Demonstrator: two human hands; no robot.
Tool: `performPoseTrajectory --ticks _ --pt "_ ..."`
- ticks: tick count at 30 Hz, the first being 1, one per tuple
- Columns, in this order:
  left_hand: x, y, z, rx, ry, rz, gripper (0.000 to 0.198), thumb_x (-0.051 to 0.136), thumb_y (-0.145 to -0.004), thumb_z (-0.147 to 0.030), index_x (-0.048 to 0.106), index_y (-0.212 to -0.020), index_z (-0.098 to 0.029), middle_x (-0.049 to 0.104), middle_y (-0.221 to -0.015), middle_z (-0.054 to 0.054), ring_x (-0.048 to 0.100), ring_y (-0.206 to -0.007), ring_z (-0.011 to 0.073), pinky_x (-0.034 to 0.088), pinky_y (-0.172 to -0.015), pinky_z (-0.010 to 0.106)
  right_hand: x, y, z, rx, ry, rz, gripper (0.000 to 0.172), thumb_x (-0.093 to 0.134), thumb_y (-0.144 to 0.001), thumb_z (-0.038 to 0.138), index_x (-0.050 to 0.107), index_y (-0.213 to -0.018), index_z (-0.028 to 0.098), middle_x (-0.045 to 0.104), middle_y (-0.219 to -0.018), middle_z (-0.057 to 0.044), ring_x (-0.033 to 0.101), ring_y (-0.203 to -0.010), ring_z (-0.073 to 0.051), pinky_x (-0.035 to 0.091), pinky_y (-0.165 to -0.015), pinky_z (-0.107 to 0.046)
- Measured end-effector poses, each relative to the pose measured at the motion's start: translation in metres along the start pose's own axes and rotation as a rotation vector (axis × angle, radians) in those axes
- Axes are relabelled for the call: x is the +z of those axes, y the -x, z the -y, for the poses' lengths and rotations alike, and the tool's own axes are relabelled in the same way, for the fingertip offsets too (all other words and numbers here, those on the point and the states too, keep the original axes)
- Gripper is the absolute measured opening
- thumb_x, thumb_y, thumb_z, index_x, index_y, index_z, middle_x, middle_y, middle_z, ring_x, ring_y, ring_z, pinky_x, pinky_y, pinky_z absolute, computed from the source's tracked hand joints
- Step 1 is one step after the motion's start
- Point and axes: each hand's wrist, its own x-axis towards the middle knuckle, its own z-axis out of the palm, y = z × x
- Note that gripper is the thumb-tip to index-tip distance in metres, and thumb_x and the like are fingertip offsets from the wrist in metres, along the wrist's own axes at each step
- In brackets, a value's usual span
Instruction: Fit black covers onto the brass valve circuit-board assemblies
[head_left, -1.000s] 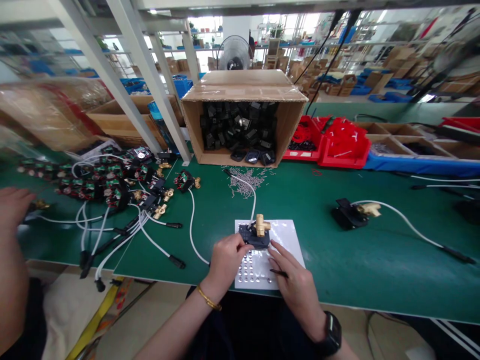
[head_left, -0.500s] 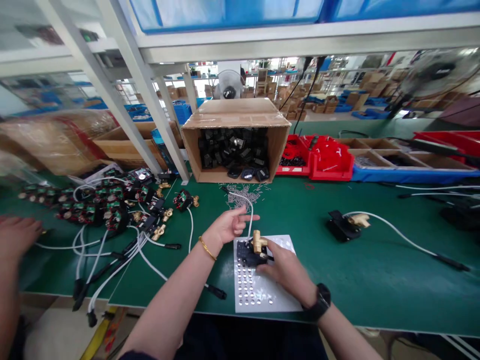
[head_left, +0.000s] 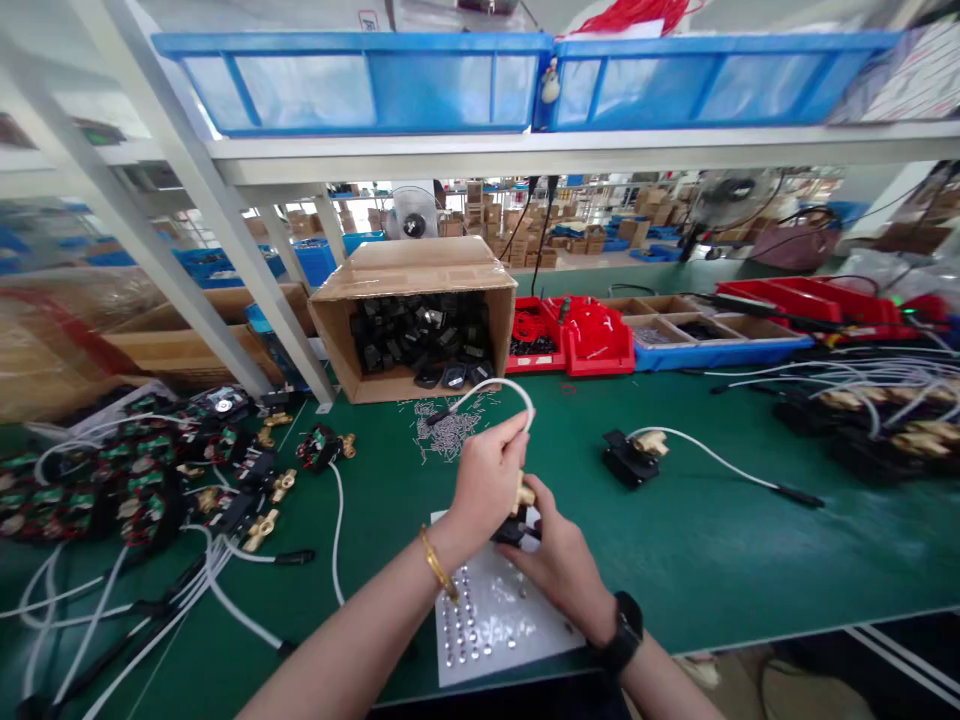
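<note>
My right hand (head_left: pixel 561 562) is closed around a black plastic housing (head_left: pixel 510 530) with a brass pipe fitting (head_left: pixel 524 494) on top. Its white cable (head_left: pixel 501 382) arches up and back to a black plug lying among the small pins. My left hand (head_left: pixel 489 478) is closed on this cable near the fitting and hides part of the unit. Beneath both hands lies a white sheet (head_left: pixel 499 640) with rows of small shiny round dots.
Loose metal pins (head_left: pixel 450 430) lie before a cardboard box (head_left: pixel 337 340) of black parts. Another valve unit (head_left: pixel 631 458) lies to the right. Circuit-board assemblies (head_left: pixel 150 490) and cables crowd the left. Red bins (head_left: pixel 600 340) stand behind; a shelf (head_left: pixel 600 155) crosses above.
My left hand has moved from pointing beside the unit to closing on its cable, whose arch now stands higher. The view has shifted right and up; the person's arm at far left is out of view.
</note>
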Motion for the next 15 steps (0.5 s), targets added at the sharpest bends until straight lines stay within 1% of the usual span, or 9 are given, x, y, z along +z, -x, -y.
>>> performPoseTrajectory --ticks 2,3,4,6,8,11,12,13,15 --pt "0.013 -0.017 -0.015 0.103 -0.086 0.11 0.043 0.045 -0.085 -0.021 0.049 -0.127 -0.02 0.056 -0.07 -0.001 0.047 -0.058 0.0102 0.039 -0.057 0.022 -0.013 -0.002 -0.016 0.08 0.04 -0.111 0.067 0.066 -0.072 0.026 0.033 -0.13 0.023 0.064 -0.107 -0.006 0.066 -0.082 -0.025 0.052 -0.067 -0.032" --pt "0.019 -0.024 -0.019 0.149 -0.113 0.14 0.05 0.049 -0.083 -0.021 0.043 -0.132 -0.021 0.06 -0.084 0.002 0.05 -0.063 0.0109 0.042 -0.061 0.023 -0.019 -0.004 -0.026 0.109 0.073 -0.157 0.061 0.064 -0.074 0.028 0.035 -0.128 0.022 0.063 -0.107 -0.007 0.066 -0.083 -0.025 0.051 -0.067 -0.033" --pt "0.024 -0.028 -0.021 0.186 -0.123 0.159 0.058 0.052 -0.081 -0.022 0.035 -0.136 -0.021 0.06 -0.101 0.005 0.053 -0.068 0.0119 0.044 -0.066 0.024 -0.025 -0.006 -0.036 0.133 0.112 -0.198 0.056 0.063 -0.076 0.03 0.038 -0.125 0.021 0.063 -0.108 -0.009 0.065 -0.085 -0.026 0.051 -0.067 -0.033" --pt "0.033 -0.024 -0.017 0.229 -0.11 0.191 0.071 0.056 -0.079 -0.023 0.023 -0.141 -0.022 0.048 -0.127 0.011 0.056 -0.079 0.0139 0.048 -0.074 0.026 -0.035 -0.008 -0.052 0.179 0.168 -0.26 0.047 0.06 -0.079 0.033 0.042 -0.12 0.019 0.062 -0.108 -0.01 0.064 -0.089 -0.028 0.05 -0.069 -0.035" --pt "0.038 -0.003 -0.004 0.204 -0.092 0.212 0.071 0.053 -0.08 -0.023 0.019 -0.142 -0.023 0.041 -0.135 0.011 0.056 -0.088 0.016 0.049 -0.078 0.029 -0.041 -0.004 -0.061 0.243 0.185 -0.298 0.044 0.059 -0.081 0.035 0.042 -0.117 0.018 0.062 -0.106 -0.01 0.063 -0.091 -0.027 0.049 -0.071 -0.035" --pt "0.034 0.042 0.029 0.028 -0.117 0.179 0.06 0.049 -0.082 -0.029 0.029 -0.138 -0.023 0.042 -0.134 0.012 0.056 -0.097 0.0198 0.051 -0.082 0.035 -0.045 0.006 -0.059 0.332 0.209 -0.319 0.044 0.061 -0.081 0.035 0.042 -0.117 0.018 0.063 -0.103 -0.009 0.063 -0.091 -0.026 0.049 -0.073 -0.033" --pt "0.028 0.057 0.043 -0.049 -0.127 0.156 0.057 0.047 -0.083 -0.034 0.031 -0.137 -0.023 0.043 -0.133 0.012 0.057 -0.097 0.0207 0.051 -0.081 0.037 -0.046 0.008 -0.056 0.346 0.231 -0.317 0.044 0.063 -0.08 0.036 0.043 -0.115 0.018 0.062 -0.104 -0.009 0.063 -0.091 -0.025 0.048 -0.073 -0.032" --pt "0.021 0.069 0.057 -0.137 -0.144 0.156 0.059 0.047 -0.083 -0.041 0.03 -0.137 -0.023 0.044 -0.132 0.011 0.057 -0.098 0.0224 0.052 -0.081 0.039 -0.046 0.008 -0.053 0.36 0.254 -0.317 0.044 0.064 -0.079 0.037 0.044 -0.114 0.018 0.062 -0.104 -0.008 0.063 -0.091 -0.025 0.048 -0.073 -0.032" --pt "0.004 0.09 0.087 -0.332 -0.202 0.098 0.066 0.046 -0.08 -0.053 0.032 -0.136 -0.021 0.052 -0.124 0.012 0.058 -0.098 0.0273 0.052 -0.081 0.046 -0.048 0.007 -0.046 0.394 0.284 -0.327 0.048 0.065 -0.077 0.04 0.044 -0.115 0.018 0.06 -0.107 -0.008 0.062 -0.091 -0.026 0.048 -0.073 -0.033"
